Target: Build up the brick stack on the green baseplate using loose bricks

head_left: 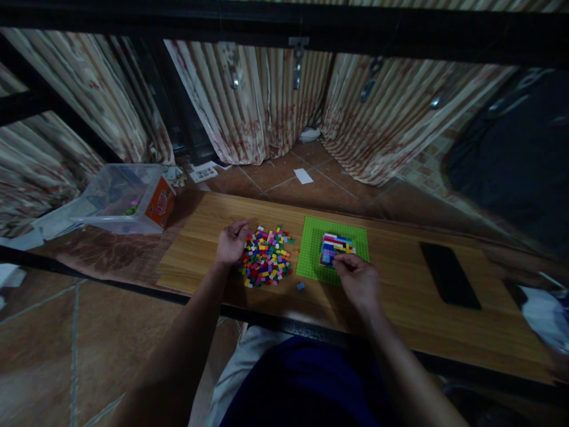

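Observation:
A colourful block of stacked toy bricks [338, 243] stands on a green studded baseplate [309, 255]. My right hand [359, 280] reaches over the baseplate's near right part. Its thumb and forefinger are pinched together at the block's near side; anything between them is too small to make out. To the left lies a heap of loose, many-coloured toy bricks [267, 261]. At the heap's left edge rests my left hand [232, 242], fingers loosely bent and apart, with nothing visibly held. One blue brick [301, 286] lies alone just in front of the baseplate.
The wooden table [400, 320] bears a flat black slab [448, 274] at the right. A clear plastic box [124, 198] with an orange label sits at the far left. Behind are striped curtains [267, 107] and a tiled floor holding a white paper [303, 176].

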### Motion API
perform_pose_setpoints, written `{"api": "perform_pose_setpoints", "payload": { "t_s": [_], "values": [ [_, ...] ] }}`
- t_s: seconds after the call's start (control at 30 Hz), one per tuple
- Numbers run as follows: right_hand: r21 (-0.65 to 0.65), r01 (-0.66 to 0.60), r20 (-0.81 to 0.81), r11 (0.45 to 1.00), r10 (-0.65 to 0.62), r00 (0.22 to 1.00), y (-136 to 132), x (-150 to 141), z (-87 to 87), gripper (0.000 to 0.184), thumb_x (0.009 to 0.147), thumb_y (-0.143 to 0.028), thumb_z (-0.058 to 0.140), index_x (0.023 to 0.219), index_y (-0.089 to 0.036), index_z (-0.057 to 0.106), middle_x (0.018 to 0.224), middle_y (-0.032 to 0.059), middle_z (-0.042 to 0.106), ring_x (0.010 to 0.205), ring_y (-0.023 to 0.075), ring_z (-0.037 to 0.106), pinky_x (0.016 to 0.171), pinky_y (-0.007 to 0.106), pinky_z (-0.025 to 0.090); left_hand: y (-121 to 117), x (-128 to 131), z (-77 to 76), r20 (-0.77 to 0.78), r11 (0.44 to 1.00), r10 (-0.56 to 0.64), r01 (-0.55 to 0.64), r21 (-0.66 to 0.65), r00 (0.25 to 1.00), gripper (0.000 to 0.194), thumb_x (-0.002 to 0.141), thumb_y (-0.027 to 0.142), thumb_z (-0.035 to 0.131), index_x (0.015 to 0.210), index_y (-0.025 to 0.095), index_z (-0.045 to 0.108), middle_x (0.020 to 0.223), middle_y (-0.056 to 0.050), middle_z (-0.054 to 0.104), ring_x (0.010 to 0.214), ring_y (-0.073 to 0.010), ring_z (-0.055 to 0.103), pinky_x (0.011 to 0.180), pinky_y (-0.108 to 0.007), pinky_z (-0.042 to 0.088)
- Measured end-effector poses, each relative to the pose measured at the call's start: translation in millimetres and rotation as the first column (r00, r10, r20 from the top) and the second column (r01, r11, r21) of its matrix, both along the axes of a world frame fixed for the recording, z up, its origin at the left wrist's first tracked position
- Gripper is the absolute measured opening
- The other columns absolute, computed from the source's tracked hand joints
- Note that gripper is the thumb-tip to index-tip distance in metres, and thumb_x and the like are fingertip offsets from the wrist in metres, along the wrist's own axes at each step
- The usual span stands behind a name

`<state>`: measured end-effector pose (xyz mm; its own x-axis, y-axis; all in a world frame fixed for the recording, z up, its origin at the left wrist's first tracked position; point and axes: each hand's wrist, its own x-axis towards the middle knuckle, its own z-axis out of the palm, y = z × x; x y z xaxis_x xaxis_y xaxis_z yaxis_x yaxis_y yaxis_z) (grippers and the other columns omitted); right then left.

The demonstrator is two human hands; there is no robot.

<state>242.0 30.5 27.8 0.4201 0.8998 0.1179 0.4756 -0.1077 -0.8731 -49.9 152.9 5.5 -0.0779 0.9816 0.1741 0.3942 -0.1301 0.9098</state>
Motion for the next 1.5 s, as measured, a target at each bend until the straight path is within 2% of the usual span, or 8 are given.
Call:
{"api": "perform_pose_setpoints", "payload": {
  "t_s": [0.37, 0.53, 0.8, 0.97, 1.17, 1.23, 1.37, 1.5],
  "values": [
    [-0.065, 0.021, -0.061, 0.998, -0.025, 0.998, 10.6, 7.4, -8.8, 0.023, 0.071, -0.040, 0.065, 0.079, -0.020, 0.073, 0.082, 0.0063, 0.075, 0.073, 0.0220, 0.067, 0.072, 0.035, 0.050, 1.2, -0.1, -2.2, 0.021, 1.000, -0.005, 0.005, -0.013, 1.000, 0.031, 0.084, 0.032, 0.055, 0.106, 0.014, 0.068, 0.087, -0.005, 0.076, 0.084, -0.0207, 0.071, 0.083, -0.032, 0.056],
    [-0.104, 0.021, -0.084, 0.994, -0.030, 0.996, 12.4, 9.5, -9.6, 0.025, 0.069, -0.041, 0.066, 0.080, -0.019, 0.074, 0.078, 0.0056, 0.074, 0.068, 0.0203, 0.065, 0.065, 0.032, 0.050, 2.0, -0.7, -4.8, 0.031, 1.000, -0.006, 0.006, -0.007, 1.000, 0.030, 0.084, 0.033, 0.056, 0.105, 0.015, 0.068, 0.085, -0.005, 0.076, 0.084, -0.0205, 0.071, 0.085, -0.032, 0.055],
    [-0.085, 0.014, -0.093, 0.996, -0.022, 0.995, 14.5, 8.3, -7.3, 0.027, 0.069, -0.042, 0.067, 0.079, -0.018, 0.073, 0.076, 0.0055, 0.073, 0.064, 0.0193, 0.064, 0.060, 0.031, 0.050, -0.2, -0.1, -0.3, -0.012, 1.000, 0.002, -0.002, -0.004, 1.000, 0.030, 0.084, 0.032, 0.056, 0.105, 0.016, 0.068, 0.087, -0.004, 0.076, 0.084, -0.0195, 0.070, 0.084, -0.030, 0.055],
    [-0.020, -0.009, -0.096, 1.000, 0.007, 0.995, 13.5, 5.7, -7.1, 0.028, 0.072, -0.044, 0.065, 0.080, -0.018, 0.072, 0.078, 0.0062, 0.073, 0.069, 0.0201, 0.066, 0.065, 0.033, 0.051, 0.4, -0.4, 0.1, -0.032, 1.000, 0.001, -0.001, 0.003, 0.999, 0.028, 0.084, 0.031, 0.055, 0.104, 0.016, 0.069, 0.087, -0.005, 0.076, 0.087, -0.0199, 0.070, 0.087, -0.031, 0.053],
    [0.072, 0.044, -0.109, 0.996, -0.036, 0.993, -3.8, -7.6, -3.6, 0.025, 0.076, -0.042, 0.064, 0.082, -0.018, 0.070, 0.084, 0.0065, 0.073, 0.081, 0.0219, 0.067, 0.078, 0.037, 0.051, -0.3, -0.5, -1.2, -0.014, 1.000, -0.003, 0.003, -0.004, 1.000, 0.030, 0.085, 0.030, 0.055, 0.107, 0.017, 0.069, 0.090, -0.005, 0.076, 0.086, -0.0198, 0.070, 0.086, -0.032, 0.054],
    [0.074, -0.028, -0.069, 0.997, 0.033, 0.997, -10.7, -16.6, 0.1, 0.026, 0.080, -0.043, 0.061, 0.085, -0.019, 0.070, 0.087, 0.0065, 0.073, 0.083, 0.0219, 0.067, 0.079, 0.037, 0.051, -1.0, -0.3, -1.3, -0.009, 1.000, -0.008, 0.008, -0.004, 1.000, 0.029, 0.085, 0.030, 0.054, 0.107, 0.016, 0.069, 0.090, -0.005, 0.076, 0.086, -0.0195, 0.070, 0.086, -0.032, 0.054],
    [0.002, -0.274, 0.103, 0.962, 0.272, 0.957, -21.4, -37.9, 6.4, 0.026, 0.085, -0.043, 0.058, 0.093, -0.022, 0.070, 0.093, 0.0060, 0.072, 0.087, 0.0219, 0.066, 0.081, 0.038, 0.050, -0.1, -0.8, -4.1, 0.001, 1.000, -0.004, 0.004, 0.001, 1.000, 0.029, 0.086, 0.029, 0.053, 0.106, 0.016, 0.069, 0.091, -0.005, 0.076, 0.088, -0.0198, 0.070, 0.087, -0.033, 0.054],
    [-0.070, -0.385, 0.214, 0.920, 0.390, 0.895, -28.2, -54.2, 4.3, 0.026, 0.086, -0.042, 0.057, 0.101, -0.024, 0.068, 0.102, 0.0061, 0.069, 0.094, 0.0233, 0.064, 0.085, 0.040, 0.050, 2.8, -2.3, -8.3, -0.009, 1.000, -0.003, 0.003, -0.006, 1.000, 0.029, 0.085, 0.029, 0.055, 0.107, 0.016, 0.069, 0.091, -0.005, 0.076, 0.087, -0.0196, 0.070, 0.087, -0.033, 0.054]
  ]
}}
